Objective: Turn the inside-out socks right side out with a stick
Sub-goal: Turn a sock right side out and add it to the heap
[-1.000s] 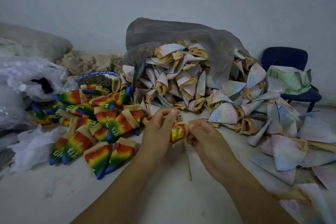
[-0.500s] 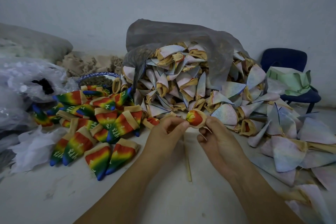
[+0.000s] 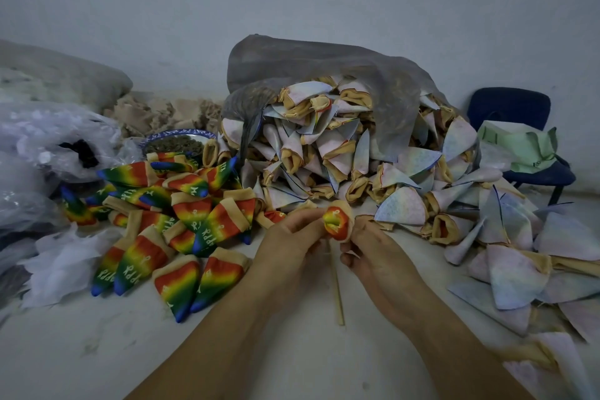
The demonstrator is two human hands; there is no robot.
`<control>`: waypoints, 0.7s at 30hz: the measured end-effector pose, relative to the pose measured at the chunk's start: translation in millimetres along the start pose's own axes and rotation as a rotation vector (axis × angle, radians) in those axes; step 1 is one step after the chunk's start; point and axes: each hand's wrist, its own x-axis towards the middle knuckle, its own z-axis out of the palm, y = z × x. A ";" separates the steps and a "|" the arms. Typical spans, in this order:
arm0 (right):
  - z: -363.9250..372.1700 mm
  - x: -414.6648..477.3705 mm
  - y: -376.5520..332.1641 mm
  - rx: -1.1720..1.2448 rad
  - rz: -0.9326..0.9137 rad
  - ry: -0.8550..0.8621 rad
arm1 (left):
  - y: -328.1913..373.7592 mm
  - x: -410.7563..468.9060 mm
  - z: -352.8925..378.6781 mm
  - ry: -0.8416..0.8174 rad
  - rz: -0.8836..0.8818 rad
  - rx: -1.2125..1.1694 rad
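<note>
Wood stick (image 3: pixel 336 286) stands near-upright between the wrists, lower end on the pale floor (image 3: pixel 97 351), top hidden under the sock (image 3: pixel 337 221); can't tell which hand steadies it. Left hand (image 3: pixel 289 237) and right hand (image 3: pixel 373 252) are both pinched on the sock's tan cuff, with the rainbow face showing at the tip.

Judgement: the knit is light, soft, stretchy and bunches easily. Grip the cuff rim on opposite sides and pull down evenly, or the thin stick may poke through or tip.

Left: finished rainbow socks (image 3: pixel 181 224) fanned on the floor. Behind: a heap of pale inside-out socks (image 3: pixel 341 156) spilling from a grey bag (image 3: pixel 324 65), crowding the hands. Farther: blue-rimmed plate (image 3: pixel 177 133), clear plastic bags (image 3: pixel 48 140), blue chair (image 3: pixel 513 107).
</note>
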 end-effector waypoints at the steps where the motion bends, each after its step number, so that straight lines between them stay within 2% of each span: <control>1: -0.7 0.3 0.8 -0.013 0.015 0.011 | -0.6 0.2 -0.1 0.011 0.009 0.005; 4: -0.7 2.2 1.4 0.061 0.042 0.054 | -1.6 0.6 -1.8 0.013 0.034 -0.024; 8: -6.4 7.3 0.1 0.424 0.090 0.118 | -2.2 -1.2 -2.6 -0.244 -0.056 -0.257; 10: -6.6 7.2 1.5 0.423 0.103 0.083 | -4.4 -0.5 -2.5 -0.335 -0.134 -0.400; 12: -5.0 6.4 3.8 0.319 0.114 0.095 | -5.2 1.9 -4.5 -0.303 -0.142 -0.475; 14: -5.1 5.7 5.3 0.116 0.069 0.172 | -4.9 4.6 -6.9 -0.186 -0.059 -0.339; 17: -4.8 4.1 4.1 -0.096 -0.119 0.324 | -5.5 6.9 -8.8 0.012 0.071 0.016; 19: -1.2 2.5 1.3 -0.144 -0.223 0.316 | -6.1 4.7 -7.7 0.057 0.130 0.155; 21: 3.3 1.3 1.4 -0.205 -0.238 0.245 | -7.4 1.0 -5.0 0.022 0.201 0.235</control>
